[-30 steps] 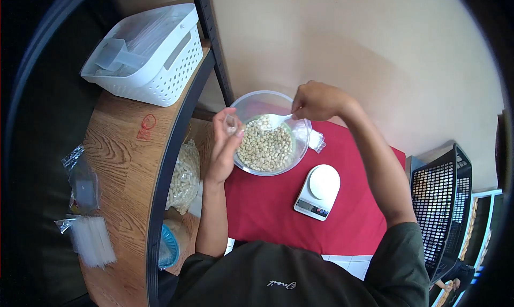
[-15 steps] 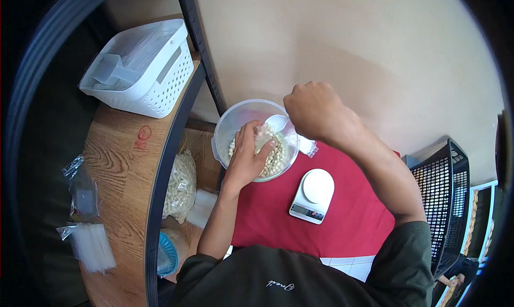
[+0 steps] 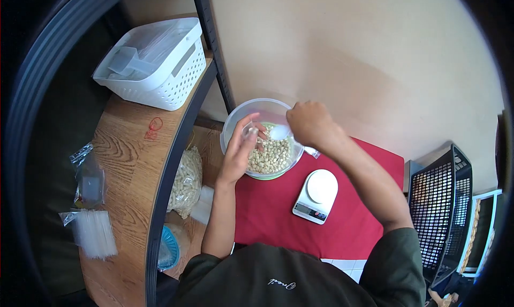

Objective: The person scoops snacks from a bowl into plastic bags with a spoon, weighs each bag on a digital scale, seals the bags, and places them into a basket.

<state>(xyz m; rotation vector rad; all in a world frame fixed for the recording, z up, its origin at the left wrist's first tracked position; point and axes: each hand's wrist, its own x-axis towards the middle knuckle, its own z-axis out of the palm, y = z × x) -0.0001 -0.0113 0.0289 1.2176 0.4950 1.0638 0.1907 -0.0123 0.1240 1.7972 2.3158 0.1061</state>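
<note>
A translucent round tub (image 3: 229, 129) holds a heap of small pale, roundish pieces (image 3: 270, 158). My right hand (image 3: 311, 124) is closed around the handle of a white spoon (image 3: 279, 132), whose bowl hangs low over the pieces. At the tub's left side, my left hand (image 3: 238, 154) has its fingers curled around a small clear plastic bag (image 3: 248, 129); how much is in the bag cannot be made out. A white kitchen scale (image 3: 317, 192) stands in front of the tub on a red cloth (image 3: 353, 200), with nothing on its round plate.
To the left is a wooden shelf (image 3: 126, 189) with a white basket (image 3: 174, 85) and packs of clear bags (image 3: 95, 233). Below it sit a large bag of pale snacks (image 3: 186, 184) and a blue basket (image 3: 169, 248). A black crate (image 3: 433, 210) stands at right.
My left hand has shifted to the tub's left side, with its fingers raised, uncovering more of the pieces. My right hand and the spoon have come down slightly. The view has shifted a little.
</note>
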